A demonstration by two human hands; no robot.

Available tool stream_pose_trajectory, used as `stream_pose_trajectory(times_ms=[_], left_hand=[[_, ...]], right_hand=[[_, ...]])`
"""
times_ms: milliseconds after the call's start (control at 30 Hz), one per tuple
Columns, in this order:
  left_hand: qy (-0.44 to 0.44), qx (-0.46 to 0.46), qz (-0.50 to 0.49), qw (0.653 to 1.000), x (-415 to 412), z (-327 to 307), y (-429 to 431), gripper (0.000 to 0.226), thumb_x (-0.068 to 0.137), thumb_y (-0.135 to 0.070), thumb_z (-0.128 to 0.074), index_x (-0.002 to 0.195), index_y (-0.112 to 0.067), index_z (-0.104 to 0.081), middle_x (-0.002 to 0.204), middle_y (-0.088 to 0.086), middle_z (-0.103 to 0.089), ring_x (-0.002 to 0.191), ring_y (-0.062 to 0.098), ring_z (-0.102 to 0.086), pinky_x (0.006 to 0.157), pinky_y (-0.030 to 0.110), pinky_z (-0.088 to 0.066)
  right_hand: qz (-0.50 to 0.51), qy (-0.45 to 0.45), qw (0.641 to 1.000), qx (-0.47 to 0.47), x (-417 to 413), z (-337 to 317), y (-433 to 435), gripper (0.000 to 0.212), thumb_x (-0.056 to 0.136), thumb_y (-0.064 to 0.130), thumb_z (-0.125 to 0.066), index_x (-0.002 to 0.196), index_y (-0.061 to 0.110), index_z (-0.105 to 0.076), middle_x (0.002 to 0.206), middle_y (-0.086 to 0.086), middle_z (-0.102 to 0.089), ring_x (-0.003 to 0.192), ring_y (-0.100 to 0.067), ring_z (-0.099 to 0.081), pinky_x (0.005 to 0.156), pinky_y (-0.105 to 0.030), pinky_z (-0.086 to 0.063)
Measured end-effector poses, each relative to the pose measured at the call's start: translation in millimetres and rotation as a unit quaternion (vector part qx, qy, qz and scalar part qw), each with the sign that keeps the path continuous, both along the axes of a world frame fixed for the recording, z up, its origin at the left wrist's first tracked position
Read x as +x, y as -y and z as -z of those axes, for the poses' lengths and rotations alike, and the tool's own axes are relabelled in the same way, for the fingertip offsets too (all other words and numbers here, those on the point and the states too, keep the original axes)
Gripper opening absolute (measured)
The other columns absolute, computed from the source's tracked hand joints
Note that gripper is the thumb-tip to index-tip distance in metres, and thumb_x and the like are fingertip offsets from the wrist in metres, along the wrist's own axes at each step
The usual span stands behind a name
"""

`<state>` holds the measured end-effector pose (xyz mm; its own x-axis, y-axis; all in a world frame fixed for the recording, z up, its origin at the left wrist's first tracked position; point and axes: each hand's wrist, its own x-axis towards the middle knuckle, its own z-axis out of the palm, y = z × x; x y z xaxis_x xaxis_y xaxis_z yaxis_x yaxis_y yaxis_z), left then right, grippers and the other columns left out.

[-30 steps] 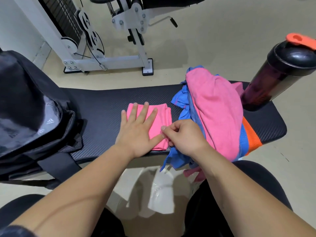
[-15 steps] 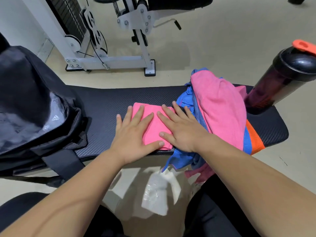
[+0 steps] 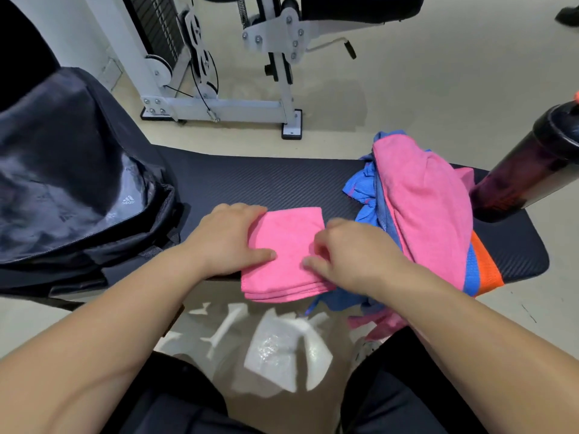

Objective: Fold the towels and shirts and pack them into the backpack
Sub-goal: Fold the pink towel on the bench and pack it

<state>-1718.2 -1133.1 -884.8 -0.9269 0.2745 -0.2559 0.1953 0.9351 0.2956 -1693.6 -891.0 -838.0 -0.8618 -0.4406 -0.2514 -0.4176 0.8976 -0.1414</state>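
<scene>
head view: folded pink towel (image 3: 286, 245) lies flat on the bench (image 3: 275, 180), between the black backpack (image 3: 72, 170) on the left and a heap of clothes (image 3: 419, 208) on the right. its long axis runs away from the person, with the layered near end hanging over the bench's front edge. left hand (image 3: 227, 241) grips its left side, right hand (image 3: 352, 250) its right side, thumbs on top
</scene>
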Motion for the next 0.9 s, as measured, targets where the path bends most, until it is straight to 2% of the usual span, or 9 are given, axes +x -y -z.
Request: stream_pose_trajectory(times_ms=[100, 200, 267, 367, 467, 533, 667, 800, 900], left_hand=[[0.013, -0.003, 0.022, 1.0, -20, -10, -2, 0.099, 0.062, -0.067, -0.078, 0.145, -0.025, -0.044, 0.131, 0.004, -0.057, 0.121, 0.027, -0.053, 0.103, 0.042, -0.044], [0.038, -0.023, 0.054, 0.998, -37, -24, -5, 0.1, 0.061, -0.056, -0.088, 0.145, -0.019, -0.047, 0.134, 0.003, -0.059, 0.119, 0.025, -0.056, 0.1, 0.035, -0.045], [0.059, -0.04, 0.056, 0.996, -44, -28, -8, 0.094, 0.061, -0.052, -0.089, 0.14, -0.019, -0.051, 0.13, 0.0, -0.062, 0.113, 0.024, -0.058, 0.094, 0.032, -0.047], [0.07, -0.092, 0.064, 0.991, -49, -27, -15, 0.066, 0.057, -0.057, -0.087, 0.108, -0.023, -0.061, 0.102, -0.003, -0.066, 0.092, 0.022, -0.06, 0.08, 0.037, -0.052], [0.068, -0.114, 0.083, 0.988, -53, -24, -19, 0.05, 0.058, -0.057, -0.086, 0.082, -0.023, -0.058, 0.08, -0.004, -0.061, 0.079, 0.022, -0.058, 0.065, 0.035, -0.048], [0.042, -0.11, 0.095, 0.989, -54, -24, -21, 0.045, 0.061, -0.054, -0.085, 0.076, -0.023, -0.055, 0.075, -0.006, -0.058, 0.076, 0.022, -0.056, 0.061, 0.034, -0.044], [-0.052, -0.088, 0.089, 0.991, -60, -29, -23, 0.028, 0.071, -0.035, -0.074, 0.075, -0.024, -0.048, 0.069, -0.009, -0.045, 0.074, 0.023, -0.046, 0.061, 0.033, -0.036], [-0.12, -0.063, 0.06, 0.989, -73, -33, -23, 0.02, 0.073, -0.023, -0.062, 0.078, -0.025, -0.043, 0.068, -0.005, -0.047, 0.074, 0.031, -0.054, 0.06, 0.034, -0.037], [-0.15, -0.06, 0.026, 0.987, -78, -35, -26, 0.021, 0.076, -0.018, -0.06, 0.087, -0.022, -0.042, 0.083, 0.009, -0.063, 0.077, 0.037, -0.058, 0.062, 0.037, -0.039]], right_hand=[[-0.007, -0.031, 0.997, -0.069, -31, 3, 10, 0.045, 0.084, 0.051, -0.068, 0.119, 0.024, -0.06, 0.114, -0.003, -0.053, 0.109, -0.03, -0.056, 0.088, -0.04, -0.049], [-0.047, 0.031, 0.998, -0.035, -59, 9, 25, 0.095, 0.073, 0.057, -0.078, 0.152, 0.024, -0.036, 0.144, -0.004, -0.044, 0.132, -0.03, -0.045, 0.108, -0.045, -0.042], [-0.075, 0.059, 0.995, 0.041, -72, 11, 32, 0.114, 0.067, 0.061, -0.082, 0.157, 0.023, -0.023, 0.151, -0.004, -0.038, 0.137, -0.031, -0.039, 0.11, -0.045, -0.039], [-0.093, 0.073, 0.99, 0.079, -83, 13, 32, 0.121, 0.061, 0.063, -0.085, 0.157, 0.026, -0.022, 0.145, -0.004, -0.042, 0.132, -0.032, -0.042, 0.105, -0.045, -0.038], [-0.117, 0.064, 0.986, 0.097, -88, 15, 32, 0.121, 0.06, 0.062, -0.086, 0.156, 0.029, -0.02, 0.142, -0.004, -0.048, 0.129, -0.032, -0.045, 0.102, -0.045, -0.039], [-0.124, 0.068, 0.986, 0.094, -91, 14, 33, 0.113, 0.059, 0.057, -0.089, 0.151, 0.027, -0.03, 0.135, -0.003, -0.056, 0.123, -0.031, -0.052, 0.094, -0.041, -0.044], [-0.117, -0.011, 0.989, 0.089, -102, 9, 31, 0.058, 0.066, 0.051, -0.085, 0.111, 0.022, -0.063, 0.108, -0.002, -0.065, 0.103, -0.029, -0.059, 0.078, -0.037, -0.047], [-0.045, -0.166, 0.985, 0.019, -114, 9, 29, 0.03, 0.078, 0.03, -0.072, 0.103, 0.017, -0.062, 0.102, -0.006, -0.058, 0.1, -0.033, -0.057, 0.075, -0.039, -0.041], [0.0, -0.197, 0.98, -0.037, -110, 13, 33, 0.031, 0.077, 0.031, -0.07, 0.102, 0.019, -0.056, 0.098, -0.005, -0.062, 0.095, -0.032, -0.059, 0.073, -0.038, -0.036]])
